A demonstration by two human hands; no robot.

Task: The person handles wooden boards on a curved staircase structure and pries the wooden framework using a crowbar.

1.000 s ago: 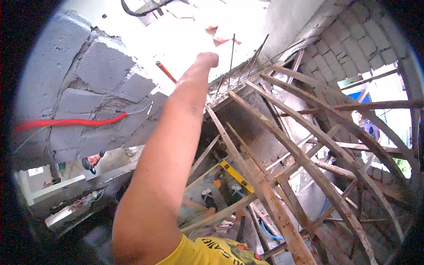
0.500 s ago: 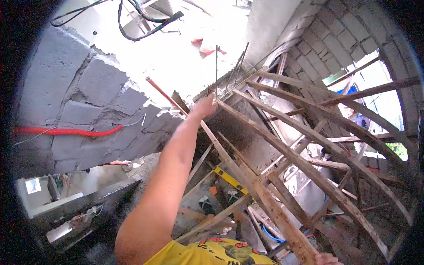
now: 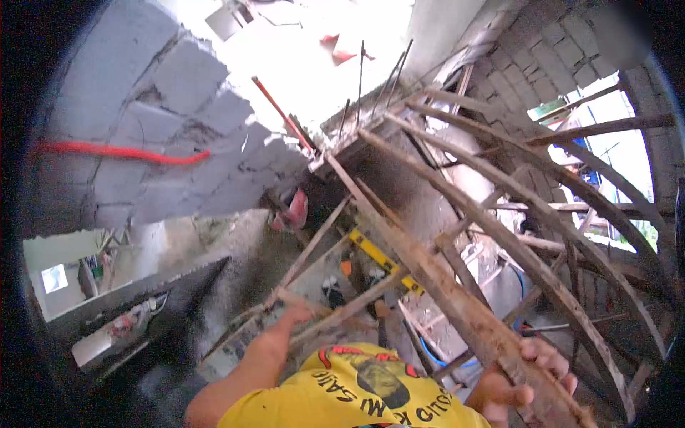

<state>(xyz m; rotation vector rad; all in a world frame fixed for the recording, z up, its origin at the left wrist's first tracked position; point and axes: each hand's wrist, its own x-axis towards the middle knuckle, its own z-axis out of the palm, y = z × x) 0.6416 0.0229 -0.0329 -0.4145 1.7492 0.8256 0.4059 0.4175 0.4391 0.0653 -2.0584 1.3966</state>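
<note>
My right hand is wrapped around the near end of the beam. It seems stiff, heavy, rough; I would hold there. My left hand is blurred, I cannot tell.

Brown beam, black-lettered yellow shirt

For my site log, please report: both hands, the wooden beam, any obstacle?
Right hand gripping wooden beam toward near end. Left hand blurred, contact unclear. Yellow level left of beam. Other timbers alongside, possibly obstructing.
</note>
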